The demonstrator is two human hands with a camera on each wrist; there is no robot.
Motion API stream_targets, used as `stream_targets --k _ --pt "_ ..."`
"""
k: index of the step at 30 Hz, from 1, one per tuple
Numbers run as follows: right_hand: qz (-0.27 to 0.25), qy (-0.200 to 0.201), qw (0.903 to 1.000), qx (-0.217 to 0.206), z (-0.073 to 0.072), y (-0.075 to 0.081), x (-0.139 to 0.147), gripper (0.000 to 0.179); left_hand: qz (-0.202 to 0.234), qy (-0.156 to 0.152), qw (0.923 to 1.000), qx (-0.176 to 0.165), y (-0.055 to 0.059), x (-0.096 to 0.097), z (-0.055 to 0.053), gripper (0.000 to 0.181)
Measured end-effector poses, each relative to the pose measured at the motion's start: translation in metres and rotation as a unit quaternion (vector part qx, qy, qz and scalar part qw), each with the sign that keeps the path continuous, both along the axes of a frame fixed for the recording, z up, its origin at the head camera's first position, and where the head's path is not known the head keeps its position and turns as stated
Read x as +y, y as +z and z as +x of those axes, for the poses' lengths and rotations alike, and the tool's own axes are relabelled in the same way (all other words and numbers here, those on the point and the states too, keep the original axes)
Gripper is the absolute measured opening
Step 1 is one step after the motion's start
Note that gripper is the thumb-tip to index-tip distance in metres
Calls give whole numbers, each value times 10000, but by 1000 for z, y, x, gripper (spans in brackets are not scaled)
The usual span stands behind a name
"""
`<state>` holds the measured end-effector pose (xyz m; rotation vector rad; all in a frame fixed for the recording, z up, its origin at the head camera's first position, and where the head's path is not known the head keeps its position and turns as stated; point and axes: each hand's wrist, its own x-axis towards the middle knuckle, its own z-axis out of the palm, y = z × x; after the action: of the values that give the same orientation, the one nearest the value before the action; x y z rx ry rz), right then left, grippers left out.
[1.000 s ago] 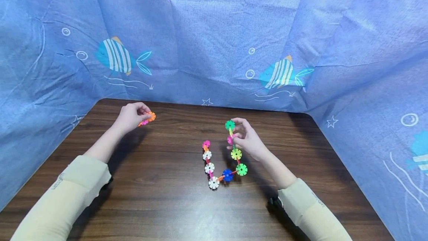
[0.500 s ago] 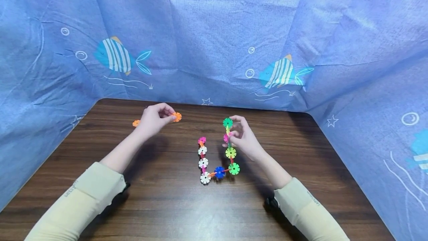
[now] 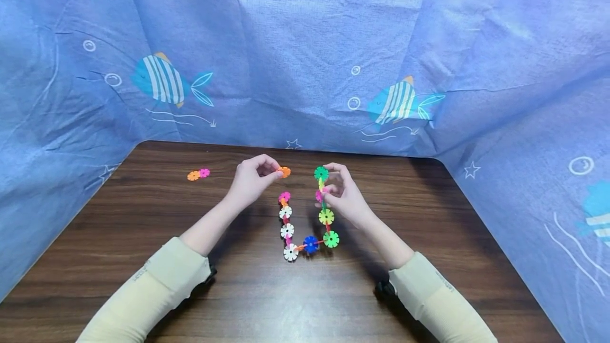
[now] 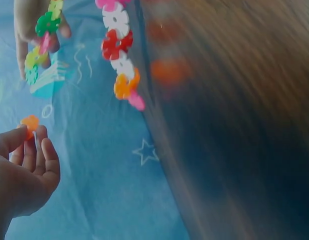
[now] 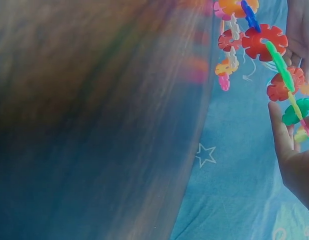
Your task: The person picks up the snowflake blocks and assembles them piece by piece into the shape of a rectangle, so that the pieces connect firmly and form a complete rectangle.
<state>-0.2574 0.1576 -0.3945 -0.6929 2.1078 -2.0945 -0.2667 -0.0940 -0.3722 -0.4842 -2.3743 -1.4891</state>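
My left hand (image 3: 254, 179) pinches an orange snowflake disc (image 3: 284, 172) between thumb and fingertips, a short way left of the chain's green end. My right hand (image 3: 347, 195) grips a chain of notched snowflake discs near its upper right end, by the pink disc (image 3: 319, 196). The chain hangs in a U shape: a green disc (image 3: 321, 173) tops the right side, a blue disc (image 3: 311, 244) sits at the bottom, and a white disc (image 3: 290, 252) marks the lower left corner. The left side ends in a pink disc (image 3: 284, 196). In the left wrist view the orange disc (image 4: 30, 122) shows at my fingertips.
Two loose discs, an orange one (image 3: 193, 175) and a pink one (image 3: 204, 172), lie side by side at the back left of the brown wooden table (image 3: 119, 237). A blue fish-print cloth (image 3: 295, 57) hangs behind the table's far edge.
My left hand has moved right from the loose discs, carrying the orange disc toward the chain. My right hand and the chain have shifted slightly left.
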Motion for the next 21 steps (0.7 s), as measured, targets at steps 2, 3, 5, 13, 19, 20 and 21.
stream_targets --k 2,3,5,13,19,20,21 --pt "80 1 9999 76 0 2 -1 63 35 -2 10000 -11 -2 5 -1 13" --pt "128 -3 9999 116 1 3 -2 63 68 -11 10000 -8 -2 8 -1 13" --pt "175 -14 9997 173 3 8 -4 62 116 1 9999 -10 -3 14 -1 12" --pt "377 -88 9988 297 13 24 -9 60 267 -126 9995 109 -5 36 -1 10" --pt "359 -137 9985 399 4 11 -7 61 477 -254 9985 89 -8 43 -1 8" --pt "344 -140 9985 413 3 9 -7 61 486 -276 9984 98 -8 43 0 8" --pt "336 -145 9984 422 2 8 -7 61 496 -296 9983 113 -8 44 0 8"
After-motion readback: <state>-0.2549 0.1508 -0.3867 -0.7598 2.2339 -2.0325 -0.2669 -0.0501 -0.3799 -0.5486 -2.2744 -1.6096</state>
